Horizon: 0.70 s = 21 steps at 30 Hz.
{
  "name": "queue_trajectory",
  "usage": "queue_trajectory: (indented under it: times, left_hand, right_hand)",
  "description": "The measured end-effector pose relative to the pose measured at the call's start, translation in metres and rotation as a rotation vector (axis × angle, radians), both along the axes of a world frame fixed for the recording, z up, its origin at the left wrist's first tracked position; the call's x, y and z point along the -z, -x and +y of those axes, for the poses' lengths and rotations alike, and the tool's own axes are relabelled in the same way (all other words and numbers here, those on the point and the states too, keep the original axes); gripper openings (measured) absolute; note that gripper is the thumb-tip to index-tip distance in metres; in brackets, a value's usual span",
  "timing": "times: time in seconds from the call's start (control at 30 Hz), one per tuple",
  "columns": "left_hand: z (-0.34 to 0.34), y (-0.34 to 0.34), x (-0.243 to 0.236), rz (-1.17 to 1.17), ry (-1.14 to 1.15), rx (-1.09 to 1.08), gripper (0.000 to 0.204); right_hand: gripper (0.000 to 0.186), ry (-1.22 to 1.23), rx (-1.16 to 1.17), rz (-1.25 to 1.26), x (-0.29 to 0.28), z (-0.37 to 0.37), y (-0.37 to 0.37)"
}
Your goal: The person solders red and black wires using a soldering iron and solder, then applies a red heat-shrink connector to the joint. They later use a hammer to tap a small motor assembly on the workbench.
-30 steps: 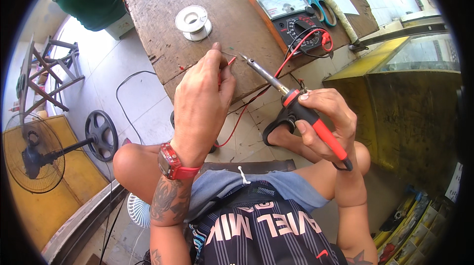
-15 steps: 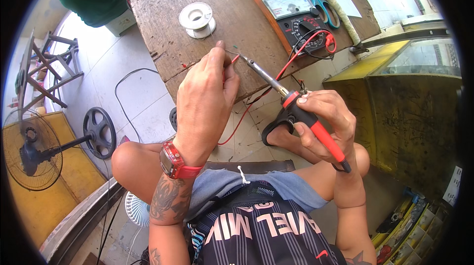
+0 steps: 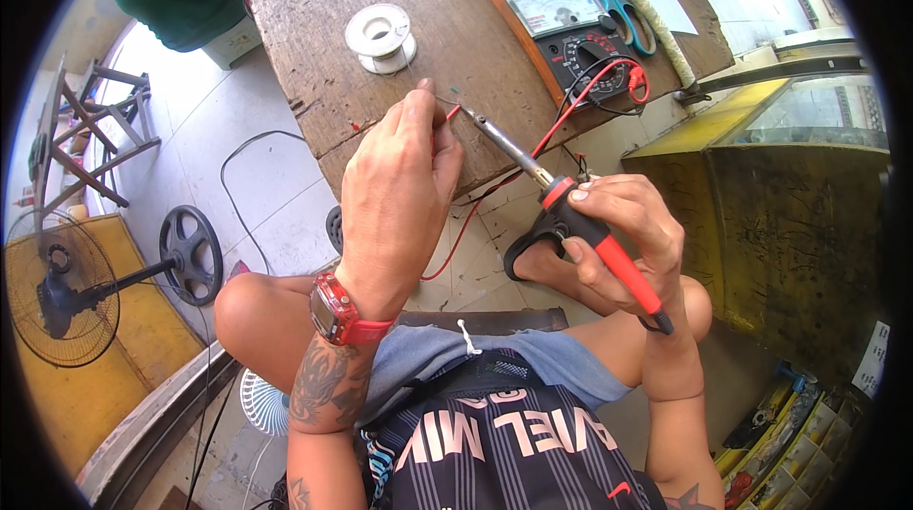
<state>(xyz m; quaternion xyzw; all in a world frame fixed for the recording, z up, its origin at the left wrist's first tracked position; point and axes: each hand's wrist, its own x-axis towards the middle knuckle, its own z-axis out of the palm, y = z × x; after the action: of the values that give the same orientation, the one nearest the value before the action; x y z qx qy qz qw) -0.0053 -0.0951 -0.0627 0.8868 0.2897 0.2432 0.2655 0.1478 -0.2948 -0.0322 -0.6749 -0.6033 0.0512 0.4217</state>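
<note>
The tip of the soldering iron (image 3: 582, 225), a little apart from the end of the red wire (image 3: 453, 113) a second earlier, had come right up to it; whether they touched was too fine to tell. That seemed to bring the work to the point of heating. The left hand (image 3: 399, 173) had its grip pinched around the wire, just short of the spool (image 3: 361, 33) on the surface (image 3: 314, 54); the right hand (image 3: 632, 239) had its grip wrapped around the iron's handle.
</note>
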Motion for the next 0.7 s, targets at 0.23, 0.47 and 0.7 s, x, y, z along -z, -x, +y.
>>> queue_trajectory:
  times: [0.23,0.47,0.7]
  left_hand:
    - [-0.0006,-0.0012,-0.0008,0.027,0.004,-0.04,0.033]
    - [0.0014,0.0,0.0007,-0.006,0.004,0.008,0.036]
    - [0.0007,-0.0003,0.0,-0.002,0.013,-0.01,0.03]
  right_hand:
    - [0.047,0.002,0.004,0.005,0.0015,0.0005,0.0005]
    - [0.048,-0.016,0.038,0.007,-0.0015,-0.0031,-0.0039]
    - [0.047,0.0,0.017,0.015,0.0022,-0.0014,-0.0001]
